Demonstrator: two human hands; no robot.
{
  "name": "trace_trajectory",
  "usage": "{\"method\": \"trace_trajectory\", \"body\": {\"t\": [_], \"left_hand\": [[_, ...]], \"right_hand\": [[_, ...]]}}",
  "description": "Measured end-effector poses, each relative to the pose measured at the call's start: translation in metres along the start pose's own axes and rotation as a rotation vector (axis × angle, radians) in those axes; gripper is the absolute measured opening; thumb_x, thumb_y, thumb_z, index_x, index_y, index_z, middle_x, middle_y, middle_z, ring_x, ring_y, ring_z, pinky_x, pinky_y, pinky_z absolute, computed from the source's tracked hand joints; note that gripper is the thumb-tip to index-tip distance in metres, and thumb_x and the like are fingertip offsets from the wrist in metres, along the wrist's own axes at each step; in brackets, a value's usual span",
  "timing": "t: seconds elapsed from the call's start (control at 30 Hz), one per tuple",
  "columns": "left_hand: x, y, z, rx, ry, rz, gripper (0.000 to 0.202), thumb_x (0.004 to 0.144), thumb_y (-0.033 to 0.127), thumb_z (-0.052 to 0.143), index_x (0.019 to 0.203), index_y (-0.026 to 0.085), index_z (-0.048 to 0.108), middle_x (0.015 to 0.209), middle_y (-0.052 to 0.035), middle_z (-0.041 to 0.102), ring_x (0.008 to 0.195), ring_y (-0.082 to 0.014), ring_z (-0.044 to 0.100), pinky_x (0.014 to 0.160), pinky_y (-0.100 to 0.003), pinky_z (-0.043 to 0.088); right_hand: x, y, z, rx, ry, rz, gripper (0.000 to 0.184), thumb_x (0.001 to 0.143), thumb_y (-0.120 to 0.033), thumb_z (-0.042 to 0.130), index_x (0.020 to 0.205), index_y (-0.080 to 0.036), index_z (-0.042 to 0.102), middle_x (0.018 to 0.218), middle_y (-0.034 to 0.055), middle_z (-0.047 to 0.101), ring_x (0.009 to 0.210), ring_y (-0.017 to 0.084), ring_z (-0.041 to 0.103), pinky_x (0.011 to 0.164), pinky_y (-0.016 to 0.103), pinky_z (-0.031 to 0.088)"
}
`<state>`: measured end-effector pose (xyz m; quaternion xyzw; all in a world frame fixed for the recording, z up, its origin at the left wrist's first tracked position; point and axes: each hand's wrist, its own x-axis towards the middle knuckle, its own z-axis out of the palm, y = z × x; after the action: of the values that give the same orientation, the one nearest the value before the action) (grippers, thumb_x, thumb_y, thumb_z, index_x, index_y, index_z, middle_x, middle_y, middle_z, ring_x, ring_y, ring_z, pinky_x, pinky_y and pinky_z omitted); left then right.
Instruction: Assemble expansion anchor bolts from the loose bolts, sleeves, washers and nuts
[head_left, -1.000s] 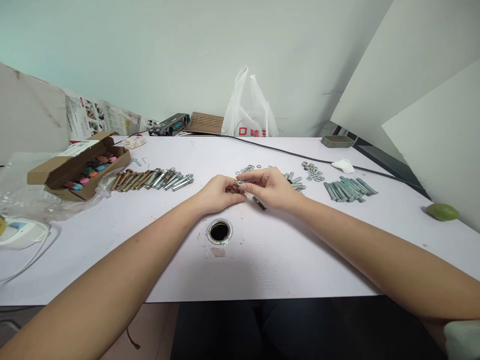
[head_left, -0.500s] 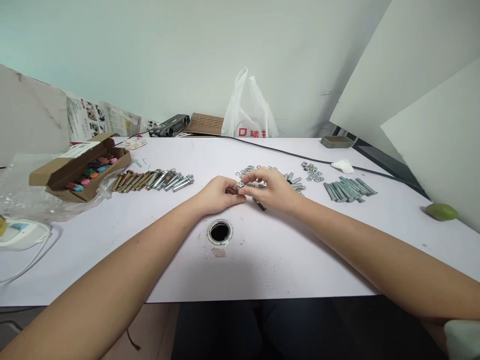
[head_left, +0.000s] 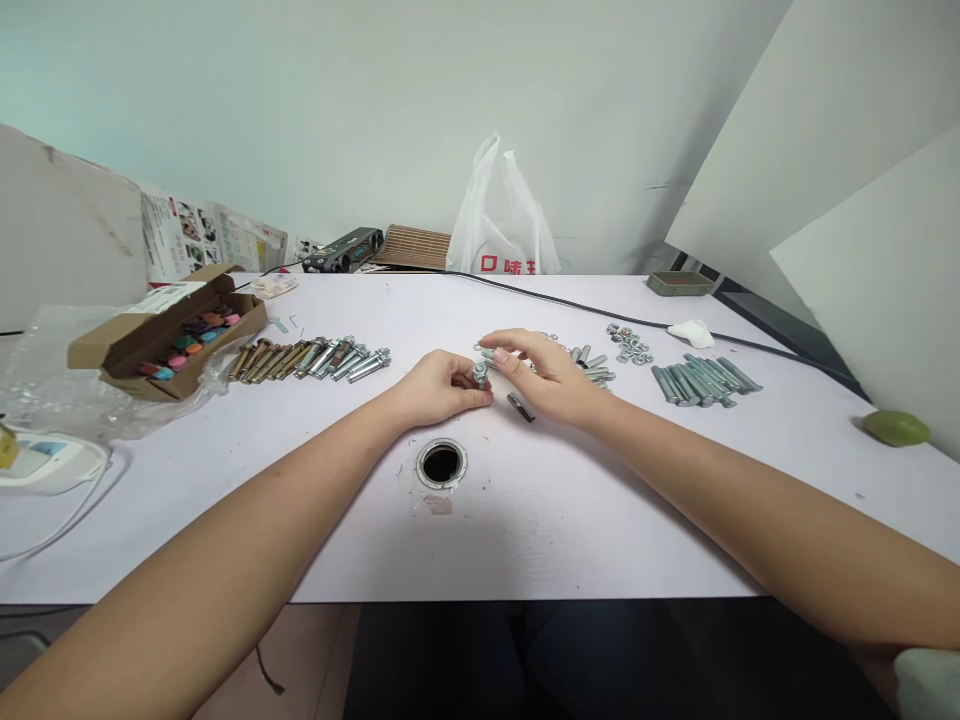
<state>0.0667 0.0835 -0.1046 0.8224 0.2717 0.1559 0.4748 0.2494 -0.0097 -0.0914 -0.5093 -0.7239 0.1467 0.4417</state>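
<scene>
The right hand has left the metal fastener; the left hand alone pinches it. Whether the right grips anything, I can't tell.

The left arm is all bare as far as I can see it, and it has one tiny dark dot. The right arm is bare too, up to a bit of sleeve in the corner. The sleeve is pale greyish green, with a round, soft-looking edge. The left hand and the right hand are both bare. The legs have dark, bluish clothes on, but it is too dim to see more.
</scene>
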Motion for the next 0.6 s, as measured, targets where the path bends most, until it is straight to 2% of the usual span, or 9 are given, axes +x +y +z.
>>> {"method": "trace_trajectory", "body": {"t": [0.03, 0.07, 0.17, 0.2, 0.27, 0.33, 0.4, 0.5, 0.6], "left_hand": [[0.0, 0.0, 0.0, 0.014, 0.005, 0.003, 0.029, 0.072, 0.042, 0.074, 0.077, 0.014, 0.071, 0.069, -0.0015, 0.068, 0.061, -0.0108, 0.055, 0.057, -0.024, 0.039], [0.0, 0.0, 0.0, 0.018, 0.011, 0.0, 0.029, 0.072, 0.042, 0.074, 0.077, 0.014, 0.071, 0.069, -0.0017, 0.068, 0.06, -0.0108, 0.055, 0.057, -0.024, 0.039], [0.001, -0.001, 0.001, -0.017, 0.014, -0.025, 0.031, 0.071, 0.042, 0.075, 0.084, 0.014, 0.071, 0.073, -0.0029, 0.07, 0.064, -0.0122, 0.058, 0.059, -0.024, 0.041], [0.002, -0.002, 0.001, -0.028, 0.012, -0.028, 0.031, 0.071, 0.042, 0.075, 0.086, 0.015, 0.071, 0.074, -0.0031, 0.07, 0.065, -0.0125, 0.059, 0.059, -0.024, 0.042], [0.002, -0.001, 0.001, -0.031, 0.003, -0.021, 0.031, 0.071, 0.041, 0.075, 0.086, 0.015, 0.071, 0.073, -0.0025, 0.069, 0.065, -0.0123, 0.059, 0.059, -0.023, 0.041], [0.001, 0.001, 0.001, -0.012, 0.006, -0.005, 0.028, 0.071, 0.041, 0.075, 0.08, 0.014, 0.069, 0.07, -0.0014, 0.067, 0.063, -0.0116, 0.057, 0.058, -0.023, 0.04], [0.0, 0.003, 0.0, 0.02, 0.018, 0.0, 0.027, 0.073, 0.041, 0.073, 0.074, 0.014, 0.067, 0.067, 0.0004, 0.065, 0.061, -0.0104, 0.055, 0.057, -0.023, 0.038], [-0.002, 0.006, 0.001, 0.064, 0.02, -0.005, 0.027, 0.074, 0.041, 0.071, 0.073, 0.015, 0.067, 0.063, 0.0022, 0.063, 0.059, -0.0099, 0.053, 0.057, -0.023, 0.037], [-0.002, 0.005, 0.001, 0.062, -0.004, 0.004, 0.025, 0.074, 0.04, 0.071, 0.08, 0.015, 0.071, 0.068, 0.0016, 0.066, 0.064, -0.0113, 0.056, 0.06, -0.023, 0.039]], "right_hand": [[0.0, 0.0, 0.001, -0.004, -0.042, 0.02, 0.041, 0.097, -0.053, 0.045, 0.11, -0.023, 0.07, 0.127, 0.0097, 0.063, 0.123, 0.024, 0.054, 0.105, 0.046, 0.038], [0.0, 0.0, 0.0, 0.007, -0.057, 0.042, 0.047, 0.098, -0.056, 0.04, 0.105, -0.022, 0.072, 0.126, 0.0101, 0.063, 0.126, 0.025, 0.052, 0.107, 0.046, 0.037], [-0.001, -0.001, -0.003, 0.085, 0.052, 0.092, 0.063, 0.1, -0.06, 0.03, 0.068, -0.02, 0.068, 0.094, 0.0092, 0.071, 0.112, 0.023, 0.06, 0.103, 0.042, 0.04], [-0.001, -0.001, -0.004, 0.102, 0.101, 0.091, 0.064, 0.1, -0.059, 0.03, 0.062, -0.02, 0.064, 0.086, 0.0081, 0.071, 0.106, 0.022, 0.063, 0.101, 0.04, 0.042], [-0.002, -0.001, -0.005, 0.09, 0.127, 0.075, 0.055, 0.1, -0.055, 0.036, 0.07, -0.021, 0.067, 0.089, 0.0064, 0.071, 0.103, 0.021, 0.063, 0.098, 0.038, 0.044], [-0.001, 0.0, -0.002, 0.03, 0.059, 0.054, 0.037, 0.097, -0.05, 0.047, 0.098, -0.022, 0.071, 0.107, 0.0067, 0.07, 0.108, 0.022, 0.061, 0.097, 0.04, 0.045], [-0.001, 0.002, 0.003, -0.049, -0.031, 0.016, 0.034, 0.093, -0.046, 0.055, 0.114, -0.024, 0.069, 0.123, 0.009, 0.064, 0.118, 0.025, 0.056, 0.101, 0.044, 0.042], [0.0, 0.006, 0.01, -0.114, -0.058, -0.016, 0.027, 0.09, -0.042, 0.06, 0.109, -0.025, 0.071, 0.127, 0.0108, 0.058, 0.123, 0.027, 0.05, 0.106, 0.049, 0.038], [-0.001, 0.008, 0.013, -0.092, -0.063, -0.008, 0.025, 0.093, -0.036, 0.057, 0.109, -0.025, 0.071, 0.127, 0.0116, 0.055, 0.124, 0.027, 0.048, 0.104, 0.05, 0.039]]}}
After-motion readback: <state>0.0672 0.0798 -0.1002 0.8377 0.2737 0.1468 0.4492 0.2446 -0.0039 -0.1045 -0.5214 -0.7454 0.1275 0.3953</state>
